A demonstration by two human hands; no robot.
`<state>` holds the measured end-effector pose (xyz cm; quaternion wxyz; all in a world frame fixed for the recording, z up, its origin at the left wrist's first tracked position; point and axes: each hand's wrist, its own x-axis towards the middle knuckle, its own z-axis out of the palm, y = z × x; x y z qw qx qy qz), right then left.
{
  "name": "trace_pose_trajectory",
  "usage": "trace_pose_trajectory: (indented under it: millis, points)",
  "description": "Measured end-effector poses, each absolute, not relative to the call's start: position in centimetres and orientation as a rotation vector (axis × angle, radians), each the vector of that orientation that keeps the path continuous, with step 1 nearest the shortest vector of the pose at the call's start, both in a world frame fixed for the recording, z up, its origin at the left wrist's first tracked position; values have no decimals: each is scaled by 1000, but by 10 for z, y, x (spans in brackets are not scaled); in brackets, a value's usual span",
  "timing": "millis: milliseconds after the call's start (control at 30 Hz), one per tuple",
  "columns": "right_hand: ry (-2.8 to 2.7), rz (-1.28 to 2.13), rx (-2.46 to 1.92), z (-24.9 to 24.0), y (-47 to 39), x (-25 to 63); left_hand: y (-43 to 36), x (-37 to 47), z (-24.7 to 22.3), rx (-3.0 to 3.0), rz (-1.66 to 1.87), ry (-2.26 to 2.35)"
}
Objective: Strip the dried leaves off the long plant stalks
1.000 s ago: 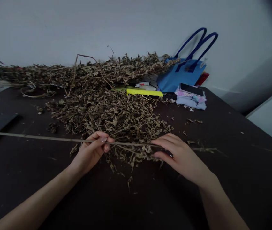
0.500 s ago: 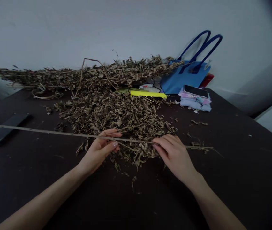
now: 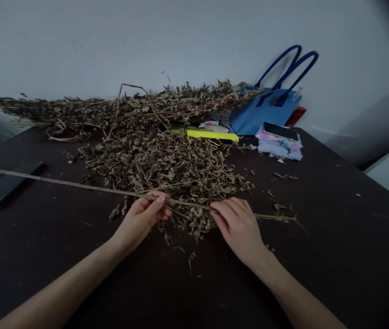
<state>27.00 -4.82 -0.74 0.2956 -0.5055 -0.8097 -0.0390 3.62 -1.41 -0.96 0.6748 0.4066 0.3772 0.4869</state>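
Stretching slantwise over the near edge of a heap of dried leaves (image 3: 160, 160), a long dried stem (image 3: 78, 185) is held in both hands. The thumb of the left hand (image 3: 143, 217) has just come down onto it, pinching it against fingers that stood looser half a second ago. The right hand (image 3: 237, 228), its fingers bent around the stem, has edged nearer the left, so the stem now seems steadier for handling. Beyond lie a leafy dried bundle (image 3: 187, 100), a blue tote bag (image 3: 254, 112) and a smartphone (image 3: 280, 131).
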Motion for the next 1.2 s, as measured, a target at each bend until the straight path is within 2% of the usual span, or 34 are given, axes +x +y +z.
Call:
trace_pose_trajectory:
  millis: [167,367,500,733,1000,1200]
  points:
    - [-2183,-112,-1338,-6,-49,269,-12,37,-13,922,1133,875]
    - [-2293,51,-1308,4,-54,272,-11,37,-16,947,1106,900]
    - [-2120,149,-1238,19,-58,282,-12,36,-18,995,1090,925]
    - [-1787,-72,-1388,33,-50,312,-14,36,-16,1135,1061,995]
    - [-1896,12,-1404,28,-48,315,-13,32,-18,1193,1085,1060]
    - [-2170,249,-1546,29,-45,327,-13,31,-23,1279,1102,1065]
